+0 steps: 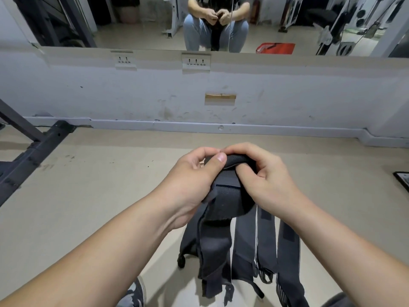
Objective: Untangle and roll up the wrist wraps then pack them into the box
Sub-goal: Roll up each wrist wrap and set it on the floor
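A bundle of dark grey wrist wraps (223,202) hangs between my hands in the middle of the head view. Its top edge is folded over and several long straps (265,242) dangle down toward the floor, some with white edge stripes. My left hand (194,180) pinches the top edge with thumb and fingers. My right hand (263,173) grips the same folded top from the right, its fingers curled over the fabric. No box is in view.
A pale concrete floor (99,196) runs to a white low wall (155,91) with sockets and a mirror above it. A dark metal rack frame (33,149) stands at left. A black flat object (402,180) lies at the right edge. My shoe (135,293) shows at the bottom.
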Available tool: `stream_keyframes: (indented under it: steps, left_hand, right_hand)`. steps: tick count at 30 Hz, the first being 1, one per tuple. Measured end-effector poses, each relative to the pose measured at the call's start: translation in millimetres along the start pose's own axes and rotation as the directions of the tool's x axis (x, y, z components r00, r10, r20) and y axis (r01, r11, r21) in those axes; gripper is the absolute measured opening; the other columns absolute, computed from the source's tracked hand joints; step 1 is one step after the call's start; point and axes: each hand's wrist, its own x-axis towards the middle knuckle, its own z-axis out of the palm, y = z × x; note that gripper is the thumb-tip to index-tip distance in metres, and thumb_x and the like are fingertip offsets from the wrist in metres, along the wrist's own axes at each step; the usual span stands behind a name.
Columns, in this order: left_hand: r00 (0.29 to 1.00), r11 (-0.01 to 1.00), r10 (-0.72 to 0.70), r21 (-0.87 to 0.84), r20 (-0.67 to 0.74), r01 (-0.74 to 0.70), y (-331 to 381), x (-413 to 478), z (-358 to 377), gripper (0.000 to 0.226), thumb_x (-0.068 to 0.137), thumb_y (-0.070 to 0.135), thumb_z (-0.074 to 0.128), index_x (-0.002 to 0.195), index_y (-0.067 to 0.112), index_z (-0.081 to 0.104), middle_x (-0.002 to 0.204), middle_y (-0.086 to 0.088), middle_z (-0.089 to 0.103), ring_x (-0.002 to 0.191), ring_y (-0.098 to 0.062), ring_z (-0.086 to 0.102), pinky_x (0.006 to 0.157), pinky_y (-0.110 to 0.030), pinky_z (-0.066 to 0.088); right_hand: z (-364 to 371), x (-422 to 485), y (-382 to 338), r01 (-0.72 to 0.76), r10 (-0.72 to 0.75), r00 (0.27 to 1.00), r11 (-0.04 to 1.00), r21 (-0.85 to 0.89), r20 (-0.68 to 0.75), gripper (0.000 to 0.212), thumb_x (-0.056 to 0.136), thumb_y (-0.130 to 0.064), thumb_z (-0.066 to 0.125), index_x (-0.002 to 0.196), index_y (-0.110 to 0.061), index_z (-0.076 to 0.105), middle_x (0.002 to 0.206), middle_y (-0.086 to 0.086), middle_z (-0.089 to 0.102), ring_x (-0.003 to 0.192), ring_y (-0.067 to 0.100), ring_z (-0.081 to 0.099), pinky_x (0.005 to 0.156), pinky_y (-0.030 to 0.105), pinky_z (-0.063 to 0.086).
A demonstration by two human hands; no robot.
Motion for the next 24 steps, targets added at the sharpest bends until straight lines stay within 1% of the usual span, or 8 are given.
stream_keyframes:
  steps: [4,7,10,13,16,19,21,24]
  left_hand:
    - [0.989,0.978,0.135,0.169,-0.061,-0.123,-5.2,3.9,-2.8,0.012,0.107,0.022,0.059,0.117,0.024,0.066,0.1,-0.006,0.076,0.086,-0.02,0.071,0.07,-0.037,0.06]
    - [0.963,0.911,0.27,0.323,0.006,-0.257,-9.8,2.3,-5.4,0.013,0.107,0.021,0.059,0.116,0.03,0.064,0.096,0.001,0.077,0.086,-0.016,0.072,0.083,-0.048,0.06]
    - [0.904,0.795,0.417,0.445,0.093,-0.412,-11.0,2.2,-9.4,0.019,0.104,0.021,0.061,0.115,0.037,0.062,0.1,0.015,0.073,0.095,-0.012,0.071,0.086,-0.041,0.06]
    - [0.865,0.72,0.483,0.502,0.135,-0.48,-11.4,3.4,-11.9,0.025,0.098,0.026,0.064,0.12,0.036,0.063,0.105,0.016,0.072,0.104,-0.011,0.069,0.093,-0.037,0.056]
    - [0.918,0.776,0.395,0.524,0.031,-0.351,-10.2,7.8,-12.2,0.037,0.093,0.039,0.076,0.125,0.043,0.059,0.098,0.012,0.07,0.096,-0.009,0.068,0.087,-0.033,0.056]
    - [0.925,0.786,0.349,0.584,-0.15,-0.202,-5.5,8.9,-12.6,0.042,0.083,0.049,0.083,0.114,0.037,0.058,0.074,0.008,0.058,0.067,-0.009,0.062,0.063,-0.024,0.049]
    - [0.886,0.727,0.425,0.652,-0.183,-0.214,-5.6,8.8,-12.9,0.034,0.083,0.047,0.083,0.102,0.033,0.057,0.065,0.003,0.055,0.059,-0.007,0.056,0.056,-0.025,0.045]
    - [0.833,0.644,0.545,0.687,-0.101,-0.338,-7.6,5.9,-10.0,0.023,0.083,0.034,0.087,0.093,0.028,0.067,0.065,0.007,0.059,0.059,-0.006,0.053,0.059,-0.021,0.043]
  right_hand:
    - [-0.4,2.2,-2.5,-0.258,0.205,0.959,0.918,0.301,0.195,0.038,0.095,-0.015,0.052,0.119,-0.038,0.071,0.121,-0.004,0.075,0.12,0.021,0.066,0.102,0.042,0.051]
    - [5.5,-0.4,-4.3,-0.304,0.272,0.953,0.843,0.444,0.137,0.019,0.108,-0.029,0.057,0.121,-0.034,0.069,0.119,0.007,0.076,0.11,0.021,0.073,0.092,0.038,0.054]
    - [0.7,-1.0,-1.1,-0.418,0.377,0.903,0.669,0.614,0.204,0.038,0.097,-0.028,0.07,0.134,-0.02,0.065,0.12,0.019,0.075,0.104,0.03,0.075,0.09,0.043,0.061]
    - [-5.2,-4.1,-1.9,-0.529,0.342,0.849,0.552,0.644,0.404,0.04,0.102,-0.025,0.059,0.134,-0.002,0.065,0.127,0.027,0.07,0.109,0.037,0.072,0.096,0.051,0.059]
    - [0.5,-4.1,1.5,-0.447,0.39,0.887,0.589,0.674,0.247,0.038,0.1,-0.021,0.062,0.131,0.0,0.061,0.12,0.026,0.072,0.101,0.036,0.074,0.084,0.048,0.062]
    - [4.6,-0.9,5.2,-0.383,0.458,0.884,0.601,0.701,0.09,0.03,0.098,-0.019,0.065,0.125,-0.004,0.062,0.111,0.021,0.075,0.093,0.031,0.076,0.076,0.043,0.064]
    - [4.6,0.5,6.5,-0.355,0.471,0.882,0.624,0.696,0.027,0.017,0.102,-0.014,0.062,0.117,-0.008,0.063,0.103,0.016,0.076,0.088,0.027,0.076,0.072,0.039,0.064]
    - [6.1,-0.8,7.4,-0.34,0.472,0.881,0.653,0.676,-0.013,0.007,0.103,-0.011,0.061,0.109,-0.01,0.065,0.1,0.013,0.076,0.087,0.023,0.075,0.072,0.034,0.063]
